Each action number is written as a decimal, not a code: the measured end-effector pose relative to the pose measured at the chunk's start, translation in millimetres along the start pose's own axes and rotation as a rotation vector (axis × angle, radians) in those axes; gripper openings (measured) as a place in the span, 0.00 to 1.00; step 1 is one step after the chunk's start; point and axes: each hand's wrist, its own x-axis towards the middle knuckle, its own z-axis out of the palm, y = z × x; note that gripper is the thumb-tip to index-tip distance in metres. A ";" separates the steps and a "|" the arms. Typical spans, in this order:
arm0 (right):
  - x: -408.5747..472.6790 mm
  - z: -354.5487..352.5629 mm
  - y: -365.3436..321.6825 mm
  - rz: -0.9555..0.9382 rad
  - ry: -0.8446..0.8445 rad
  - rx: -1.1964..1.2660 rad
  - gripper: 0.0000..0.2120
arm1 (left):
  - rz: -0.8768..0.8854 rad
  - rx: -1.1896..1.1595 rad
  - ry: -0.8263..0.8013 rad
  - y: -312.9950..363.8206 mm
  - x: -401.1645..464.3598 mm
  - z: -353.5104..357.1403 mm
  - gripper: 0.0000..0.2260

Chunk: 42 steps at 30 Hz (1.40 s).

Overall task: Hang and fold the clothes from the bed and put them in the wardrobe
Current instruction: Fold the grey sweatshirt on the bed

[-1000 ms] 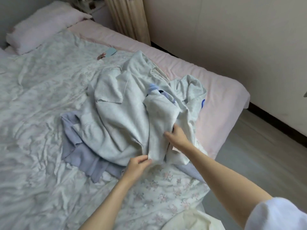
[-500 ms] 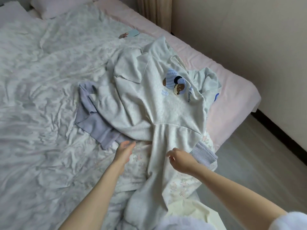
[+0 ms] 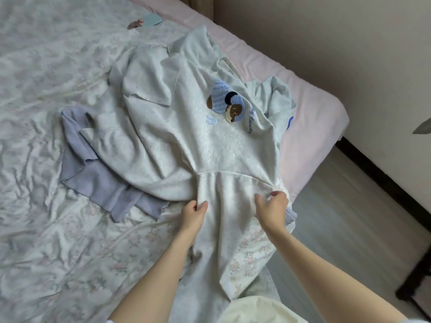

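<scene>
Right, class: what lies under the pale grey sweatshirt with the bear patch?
A lavender garment pokes out at the left of the sweatshirt, on the floral bedsheet. How far it runs underneath, and anything else there, is covered.

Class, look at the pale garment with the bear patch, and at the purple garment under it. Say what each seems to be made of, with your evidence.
Pale garment: probably soft cotton-type jersey, matte, falling in thick rounded folds. Its bear patch looks like looped, terry-like embroidery, raised and fuzzy. Purple garment: seemingly a thinner matte knit, with a ribbed-looking edge. The exact fibres cannot be told.
</scene>
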 end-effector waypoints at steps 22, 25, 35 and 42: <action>-42.6 9.5 17.0 0.291 -0.336 0.367 0.09 | -0.187 -0.061 -0.100 -55.5 -68.2 -54.1 0.08; -59.2 -1.6 37.0 0.157 -0.332 0.093 0.09 | -0.182 0.129 -0.098 -62.8 -70.8 -54.5 0.07; -69.1 -28.5 56.5 0.148 -0.181 -0.333 0.22 | -0.183 0.552 -0.135 -58.3 -67.5 -50.1 0.11; -62.7 9.0 -14.9 -0.296 -0.220 -0.340 0.23 | -0.090 0.288 0.113 -1.3 -17.5 -81.6 0.13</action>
